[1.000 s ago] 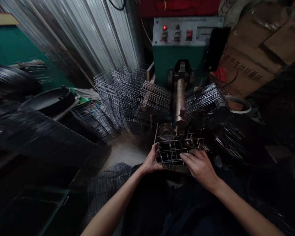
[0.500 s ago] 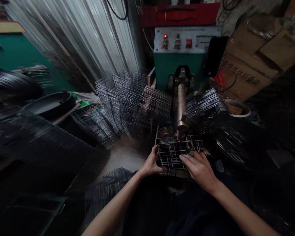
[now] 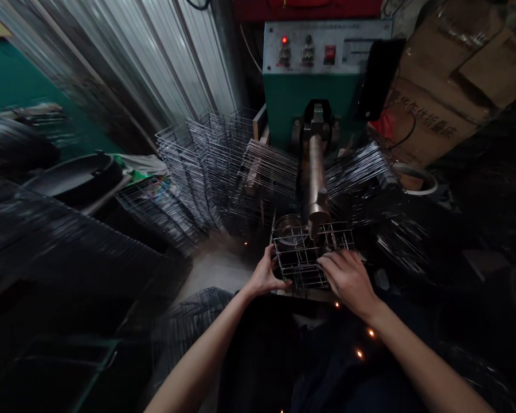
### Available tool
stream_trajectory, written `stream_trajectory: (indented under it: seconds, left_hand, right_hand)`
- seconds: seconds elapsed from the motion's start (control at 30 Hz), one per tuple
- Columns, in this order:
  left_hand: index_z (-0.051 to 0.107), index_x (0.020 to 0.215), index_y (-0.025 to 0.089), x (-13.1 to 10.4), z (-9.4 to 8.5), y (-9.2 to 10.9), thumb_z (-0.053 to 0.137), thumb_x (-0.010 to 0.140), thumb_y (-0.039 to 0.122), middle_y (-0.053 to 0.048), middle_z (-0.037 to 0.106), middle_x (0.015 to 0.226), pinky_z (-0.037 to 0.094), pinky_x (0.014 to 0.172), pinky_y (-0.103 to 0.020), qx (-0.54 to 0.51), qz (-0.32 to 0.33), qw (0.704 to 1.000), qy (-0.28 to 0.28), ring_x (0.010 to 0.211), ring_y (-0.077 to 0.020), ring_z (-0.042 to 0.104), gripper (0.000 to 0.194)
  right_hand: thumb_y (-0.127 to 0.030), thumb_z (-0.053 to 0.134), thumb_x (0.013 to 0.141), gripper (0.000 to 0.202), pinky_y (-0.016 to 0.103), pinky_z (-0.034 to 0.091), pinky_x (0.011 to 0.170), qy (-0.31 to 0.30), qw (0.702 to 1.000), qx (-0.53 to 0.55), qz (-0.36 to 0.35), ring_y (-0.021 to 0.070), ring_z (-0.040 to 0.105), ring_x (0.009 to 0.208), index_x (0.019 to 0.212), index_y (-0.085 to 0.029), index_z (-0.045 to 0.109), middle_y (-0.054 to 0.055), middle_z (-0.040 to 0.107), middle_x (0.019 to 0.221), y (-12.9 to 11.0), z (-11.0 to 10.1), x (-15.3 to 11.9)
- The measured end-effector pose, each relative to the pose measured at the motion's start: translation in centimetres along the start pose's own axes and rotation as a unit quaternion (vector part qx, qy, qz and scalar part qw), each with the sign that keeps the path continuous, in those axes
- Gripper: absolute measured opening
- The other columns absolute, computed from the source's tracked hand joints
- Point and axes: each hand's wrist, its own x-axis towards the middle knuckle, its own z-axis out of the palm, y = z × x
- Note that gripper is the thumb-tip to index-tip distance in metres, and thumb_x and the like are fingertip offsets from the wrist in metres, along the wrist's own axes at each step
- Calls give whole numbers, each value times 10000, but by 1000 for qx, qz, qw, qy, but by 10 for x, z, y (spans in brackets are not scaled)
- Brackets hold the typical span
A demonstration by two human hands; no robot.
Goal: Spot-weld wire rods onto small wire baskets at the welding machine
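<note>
A small wire basket [image 3: 303,261] of thin metal rods sits under the electrode arm [image 3: 318,178] of a green spot welder [image 3: 279,106]. Its left side is gripped by my left hand [image 3: 264,272], thumb at the near corner and fingers on the far side. My right hand [image 3: 346,278] is closed over the basket's right part, fingertips curled onto the wires. The electrode tip meets the basket's far portion, though the exact contact point is too dark to see. Several orange sparks [image 3: 371,332] fly near my right forearm and lap.
Stacked wire panels [image 3: 198,166] stand left of the welder. Bundles of metal rods [image 3: 356,172] lie on its right. A large cardboard box [image 3: 438,115] leans behind at right, near a round tub [image 3: 430,186]. A black phone-like slab [image 3: 378,77] hangs on the welder's front.
Orange sparks have appeared around the basket and my lap. My right fingers have curled more over the wires. The whole view has shifted slightly, with the welder higher in the picture.
</note>
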Motion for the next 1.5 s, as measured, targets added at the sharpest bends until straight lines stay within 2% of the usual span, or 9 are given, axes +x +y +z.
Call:
stream_trajectory:
  seconds: [0.1, 0.43, 0.63, 0.9, 1.03, 1.13, 1.23, 1.33, 1.5]
  left_hand:
    - [244, 1358, 265, 14, -6, 5, 888, 524, 254, -127, 434, 1380, 500, 1027, -537, -6, -5, 1000, 11, 1198, -303, 585, 1054]
    - [260, 1389, 253, 26, -12, 11, 867, 537, 228, -111, 506, 1326, 534, 986, -500, 34, -1, 998, 44, 1101, -271, 638, 1047]
    - [274, 1384, 220, 46, -25, 3, 893, 522, 229, -141, 473, 1366, 485, 1046, -515, -11, 7, 999, 29, 1190, -289, 590, 1061]
    - [265, 1399, 235, 55, -28, -3, 896, 533, 223, -149, 447, 1398, 477, 1047, -537, -5, 14, 1000, 10, 1211, -306, 576, 1071]
    - [251, 1415, 240, 59, -27, -5, 888, 544, 216, -157, 429, 1421, 461, 1057, -552, -20, 14, 1000, 3, 1218, -310, 576, 1080]
    - [172, 1484, 270, 59, -25, -15, 894, 557, 228, -171, 377, 1481, 394, 1110, -575, -49, 14, 998, -28, 1286, -324, 529, 1176]
    - [103, 1543, 287, 58, -23, -31, 930, 503, 230, -169, 355, 1527, 253, 1190, -586, -72, 16, 995, -73, 1394, -356, 409, 1330]
    - [139, 1559, 277, 56, -18, -42, 935, 502, 265, -155, 372, 1534, 149, 1226, -573, -101, -12, 992, -77, 1439, -366, 336, 1324]
    - [203, 1536, 258, 47, -17, -39, 915, 526, 312, -156, 401, 1507, 213, 1210, -557, -101, -33, 993, -51, 1421, -353, 364, 1237]
  right_hand:
    - [-185, 529, 983, 160, 348, 370, 781, 20, 999, -23, 9, 220, 543, 831, 945, -198, 684, 59, 687, 847, 5, 6, 12]
    - [-310, 566, 977, 171, 355, 346, 801, 61, 996, -47, 55, 234, 509, 864, 880, -200, 654, 70, 646, 869, 19, 10, 27]
    - [-286, 579, 964, 140, 357, 326, 768, 24, 994, -68, 80, 243, 507, 884, 889, -195, 654, 82, 627, 900, 30, 4, 41]
    - [-300, 559, 971, 176, 356, 342, 757, 36, 995, -66, 73, 238, 491, 854, 863, -190, 645, 80, 602, 875, 33, 8, 40]
    - [-283, 554, 974, 192, 361, 378, 745, 33, 996, -26, 78, 244, 516, 861, 852, -177, 657, 85, 610, 873, 35, 9, 42]
    - [-268, 534, 983, 197, 352, 435, 769, 43, 992, 83, 89, 237, 551, 876, 859, -178, 658, 82, 622, 875, 38, 4, 37]
    - [-263, 517, 986, 167, 341, 484, 801, 52, 964, 230, 119, 221, 603, 908, 936, -194, 661, 78, 651, 950, 41, -7, 22]
    - [-293, 521, 983, 159, 346, 508, 822, 37, 921, 342, 186, 216, 650, 926, 986, -219, 661, 65, 684, 994, 39, -16, 1]
    - [-416, 661, 900, 239, 301, 550, 608, 47, 789, 520, 325, 179, 671, 664, 1002, -230, 552, 34, 703, 851, 26, -23, -25]
